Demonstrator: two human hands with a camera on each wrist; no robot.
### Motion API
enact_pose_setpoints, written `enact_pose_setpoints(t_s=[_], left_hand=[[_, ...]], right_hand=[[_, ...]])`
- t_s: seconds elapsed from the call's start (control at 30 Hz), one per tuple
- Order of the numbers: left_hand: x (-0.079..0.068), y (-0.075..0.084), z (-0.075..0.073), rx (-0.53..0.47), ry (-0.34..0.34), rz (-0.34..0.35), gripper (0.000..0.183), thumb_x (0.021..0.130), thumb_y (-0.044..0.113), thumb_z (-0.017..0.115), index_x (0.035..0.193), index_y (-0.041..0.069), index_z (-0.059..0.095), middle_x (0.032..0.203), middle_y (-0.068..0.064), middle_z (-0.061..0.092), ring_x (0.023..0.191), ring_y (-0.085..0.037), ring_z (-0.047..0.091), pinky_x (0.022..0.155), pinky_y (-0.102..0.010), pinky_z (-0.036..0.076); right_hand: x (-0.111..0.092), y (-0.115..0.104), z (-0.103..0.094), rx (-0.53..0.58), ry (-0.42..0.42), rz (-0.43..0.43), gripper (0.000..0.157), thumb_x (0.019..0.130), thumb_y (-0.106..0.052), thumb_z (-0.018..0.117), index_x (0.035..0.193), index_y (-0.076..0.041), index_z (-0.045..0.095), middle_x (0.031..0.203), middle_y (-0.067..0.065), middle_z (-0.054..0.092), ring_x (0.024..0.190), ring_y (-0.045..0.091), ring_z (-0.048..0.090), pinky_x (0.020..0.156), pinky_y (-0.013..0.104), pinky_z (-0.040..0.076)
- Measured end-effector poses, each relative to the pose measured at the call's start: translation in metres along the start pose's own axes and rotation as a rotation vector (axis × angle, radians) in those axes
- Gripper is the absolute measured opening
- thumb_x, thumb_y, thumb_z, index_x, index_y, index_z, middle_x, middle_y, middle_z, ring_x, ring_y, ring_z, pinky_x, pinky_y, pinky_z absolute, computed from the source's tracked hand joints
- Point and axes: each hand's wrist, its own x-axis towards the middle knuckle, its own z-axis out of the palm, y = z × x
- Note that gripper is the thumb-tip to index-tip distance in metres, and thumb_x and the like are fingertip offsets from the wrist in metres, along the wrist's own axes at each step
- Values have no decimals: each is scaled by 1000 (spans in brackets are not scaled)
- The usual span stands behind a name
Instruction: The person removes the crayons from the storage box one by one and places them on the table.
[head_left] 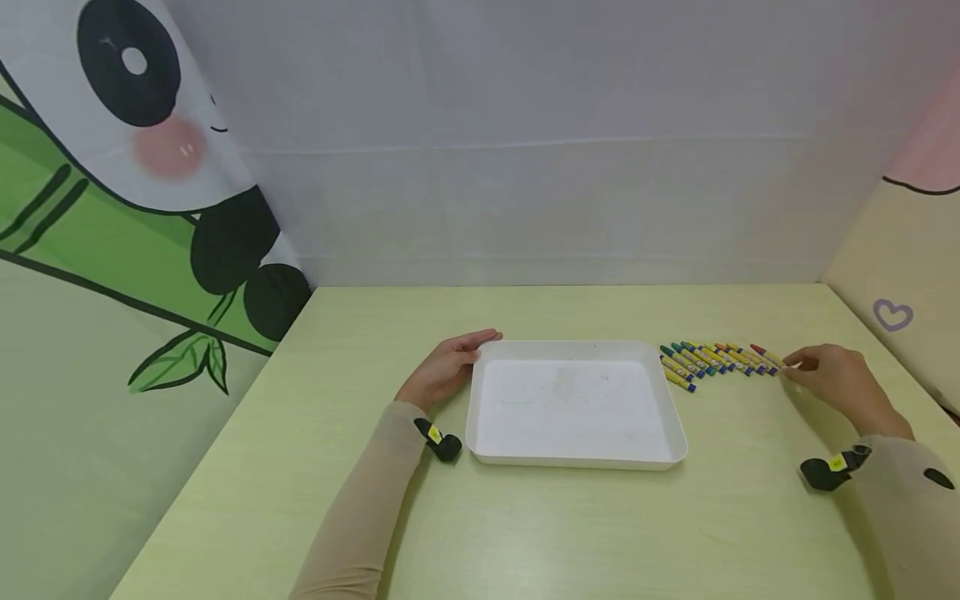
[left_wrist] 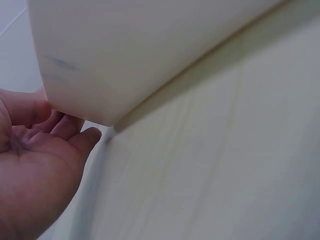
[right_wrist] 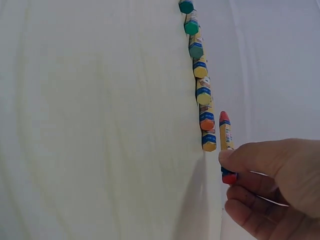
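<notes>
A shallow white tray [head_left: 562,408] lies on the table in front of me. My left hand [head_left: 447,368] grips its far left corner; in the left wrist view that hand's fingers bend around the tray's outer wall [left_wrist: 115,55]. To the right of the tray, my right hand [head_left: 836,379] pinches a red crayon [right_wrist: 226,135] near its flat end, thumb on the yellow wrapper and red tip pointing away. Beside it runs a slanting row of yellow-wrapped crayons [head_left: 708,360], with green, yellow and orange ends showing in the right wrist view.
The crayon row's left end sits close against the tray's right rim, with one crayon [head_left: 680,381] nearer to me than the others. A pale wood-grain table [head_left: 570,533] carries everything. Behind it hangs a plain light cloth [head_left: 555,208], and printed cartoon panels [head_left: 172,242] flank the sides.
</notes>
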Motion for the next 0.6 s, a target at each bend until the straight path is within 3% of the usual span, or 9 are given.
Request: enact_pose_setpoints(t_s=[0.6], left_hand=[[-2, 3, 0, -8, 2, -6, 47, 99, -6, 35, 145, 3, 40, 152, -11, 40, 142, -24, 34, 118, -41, 27]], right_hand=[[-3, 3, 2, 18, -65, 51, 36, 93, -20, 59, 112, 10, 63, 99, 31, 64, 89, 45, 60, 68, 49, 49]])
